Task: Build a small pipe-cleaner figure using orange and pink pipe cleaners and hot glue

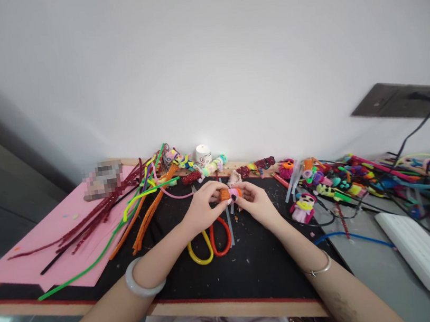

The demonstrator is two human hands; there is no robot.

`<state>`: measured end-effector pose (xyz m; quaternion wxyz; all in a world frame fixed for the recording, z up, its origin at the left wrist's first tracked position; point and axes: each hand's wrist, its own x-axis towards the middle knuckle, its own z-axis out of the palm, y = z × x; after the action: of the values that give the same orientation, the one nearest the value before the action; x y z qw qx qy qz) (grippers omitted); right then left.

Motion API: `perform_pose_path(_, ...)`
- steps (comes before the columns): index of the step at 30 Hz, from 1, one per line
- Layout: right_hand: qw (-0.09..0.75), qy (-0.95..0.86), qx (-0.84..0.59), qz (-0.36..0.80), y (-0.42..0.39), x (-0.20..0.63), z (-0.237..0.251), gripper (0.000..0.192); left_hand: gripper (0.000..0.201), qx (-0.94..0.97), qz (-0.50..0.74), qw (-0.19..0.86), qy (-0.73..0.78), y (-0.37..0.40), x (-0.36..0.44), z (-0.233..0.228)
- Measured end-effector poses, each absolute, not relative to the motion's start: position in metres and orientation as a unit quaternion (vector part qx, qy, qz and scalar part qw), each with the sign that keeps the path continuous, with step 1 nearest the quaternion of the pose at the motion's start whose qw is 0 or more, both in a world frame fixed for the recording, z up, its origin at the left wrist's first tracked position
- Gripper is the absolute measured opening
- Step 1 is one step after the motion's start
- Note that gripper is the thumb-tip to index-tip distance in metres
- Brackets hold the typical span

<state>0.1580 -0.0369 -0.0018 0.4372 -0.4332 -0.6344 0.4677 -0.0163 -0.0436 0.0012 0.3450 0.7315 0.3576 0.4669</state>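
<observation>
We find our left hand (201,208) and right hand (253,203) pinching a small orange-and-pink fuzzy piece (230,193) between fingertips; we judge it light, soft, easily crushed; best held at its ends.

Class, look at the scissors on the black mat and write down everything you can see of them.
The scissors lie flat on the black mat, just below the person's two hands. They have two looped handles that look like plastic, one yellow on the left and one red on the right, both pointing toward the person. The blades run up and away under the left hand, so they are mostly hidden and I cannot tell whether they are open. No hand grips the handles. Small crumbs of craft scrap lie around them.
</observation>
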Motion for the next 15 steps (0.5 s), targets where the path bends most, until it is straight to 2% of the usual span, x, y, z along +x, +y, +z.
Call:
perform_pose_path(6,0.445,-0.639,-0.433,0.455,-0.0397,0.1563,0.0018,0.025,0.029,0.678,0.463,0.433,0.371,-0.0413,-0.0139,-0.0021)
perform_pose_path(15,0.462,-0.628,-0.425,0.460,-0.0415,0.1551,0.0054,0.024,0.027,0.668,0.439,0.489,0.350,-0.0406,-0.0147,-0.0004)
